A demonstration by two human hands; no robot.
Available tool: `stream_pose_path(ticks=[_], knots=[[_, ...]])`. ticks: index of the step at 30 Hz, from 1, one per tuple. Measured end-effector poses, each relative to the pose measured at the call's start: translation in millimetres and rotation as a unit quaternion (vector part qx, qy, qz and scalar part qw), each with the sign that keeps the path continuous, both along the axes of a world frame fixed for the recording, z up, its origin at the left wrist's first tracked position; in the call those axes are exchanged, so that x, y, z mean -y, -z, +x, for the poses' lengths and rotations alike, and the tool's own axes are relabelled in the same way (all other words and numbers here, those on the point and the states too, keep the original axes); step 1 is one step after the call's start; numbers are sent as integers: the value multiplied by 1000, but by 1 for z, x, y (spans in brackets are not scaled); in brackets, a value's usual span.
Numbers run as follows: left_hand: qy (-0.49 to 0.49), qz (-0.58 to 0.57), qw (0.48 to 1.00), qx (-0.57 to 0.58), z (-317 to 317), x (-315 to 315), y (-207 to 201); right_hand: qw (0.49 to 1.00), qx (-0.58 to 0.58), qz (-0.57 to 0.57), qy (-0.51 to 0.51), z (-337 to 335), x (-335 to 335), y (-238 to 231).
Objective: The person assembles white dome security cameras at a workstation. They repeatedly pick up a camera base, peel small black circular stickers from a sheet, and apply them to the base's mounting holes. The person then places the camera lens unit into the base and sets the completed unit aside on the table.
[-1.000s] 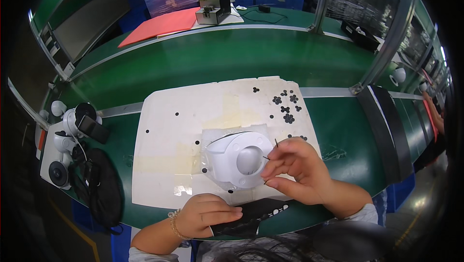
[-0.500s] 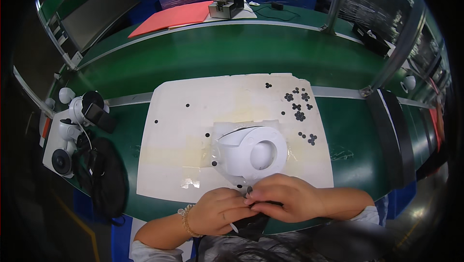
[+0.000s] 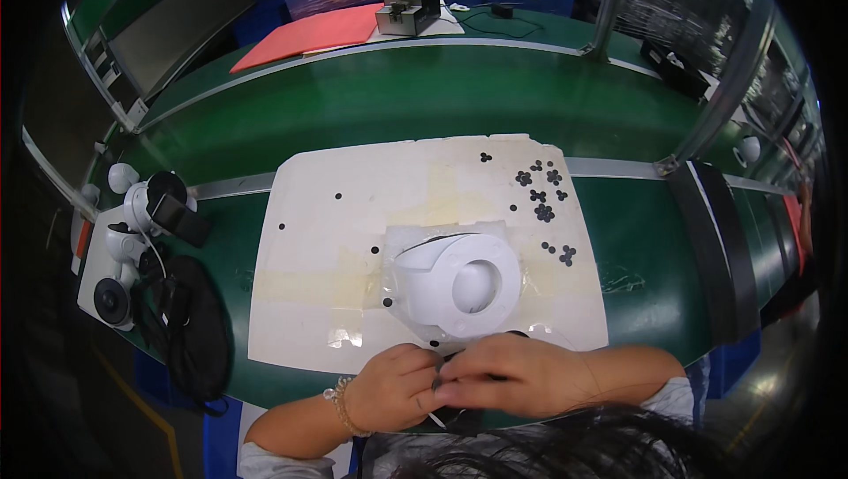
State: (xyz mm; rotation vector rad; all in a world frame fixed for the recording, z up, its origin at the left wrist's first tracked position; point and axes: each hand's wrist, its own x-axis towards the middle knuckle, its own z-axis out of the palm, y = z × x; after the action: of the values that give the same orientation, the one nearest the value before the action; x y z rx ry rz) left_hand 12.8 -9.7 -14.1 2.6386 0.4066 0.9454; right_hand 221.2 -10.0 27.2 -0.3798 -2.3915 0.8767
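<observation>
My left hand, with a beaded bracelet at the wrist, and my right hand meet at the board's near edge. Both are closed, fingertips pinched together around something small and dark that they mostly hide. A thin white edge pokes out below the left fingers. Just beyond the hands lies a white rounded plastic housing with a large round opening, resting on clear wrap. Small black round pads lie near it, one right by my fingers and another at its left. A dark edge shows above my right knuckles.
The pale board bears several black pad clusters at its far right. White cameras and a black pouch with cable sit at left. A long black strip stands right; a metal box and red sheet lie beyond.
My right fingers have shifted slightly left and down over the left fingertips. The grey-black piece seen upright between them is now mostly covered. A dark edge has appeared above my right hand.
</observation>
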Motion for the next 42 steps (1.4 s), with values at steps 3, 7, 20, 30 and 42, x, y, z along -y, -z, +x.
stream_pose_path(ticks=[3,7,20,30,42], knots=[[19,-60,998,23,0,-3,-2,999,-23,-11,-35,3,4,0],[1,-54,998,-18,-5,-5,-4,985,-166,-41,38,12,-8,8],[-76,-60,995,-10,-4,-6,5,938,-263,-113,196,20,-57,16],[-87,-49,995,-4,-4,-6,3,938,-125,114,304,20,-51,21],[-89,-58,994,-6,-4,-6,-4,958,-160,-26,236,-4,-58,3]])
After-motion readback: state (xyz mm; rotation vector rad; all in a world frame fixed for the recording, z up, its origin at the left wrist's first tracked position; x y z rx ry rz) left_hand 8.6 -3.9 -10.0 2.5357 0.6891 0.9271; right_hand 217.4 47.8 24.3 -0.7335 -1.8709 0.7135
